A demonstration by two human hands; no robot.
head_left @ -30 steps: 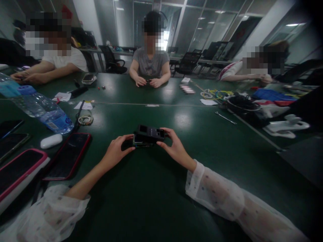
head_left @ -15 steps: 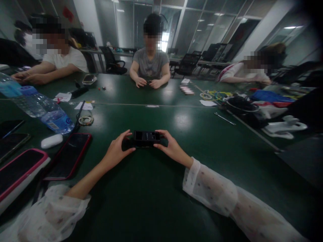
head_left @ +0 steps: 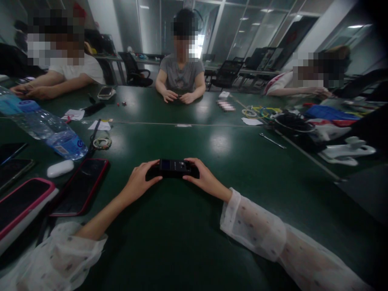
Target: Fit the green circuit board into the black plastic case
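A small black box-shaped device with a little screen and buttons (head_left: 173, 167) lies level at the middle of the green table (head_left: 169, 226). My left hand (head_left: 142, 176) grips its left end, fingertips at the far edge and thumb at the near edge. At the opposite end, my right hand (head_left: 201, 174) pinches the device the same way, with fingers behind and thumb in front. Its underside is hidden, so I cannot tell whether it rests on the table or is held just above.
To the left lie a red-edged phone (head_left: 80, 188), a pink-rimmed case (head_left: 26, 204), a white earphone case (head_left: 60, 168) and a water bottle (head_left: 57, 131). A wrench (head_left: 272, 140) and cables (head_left: 262, 112) are at the right. Several people sit around, one opposite (head_left: 182, 74).
My left fingers have closed from a looser, spread pose onto the device's left end. The device's top face shows slightly more to me, and the head view has shifted a little.
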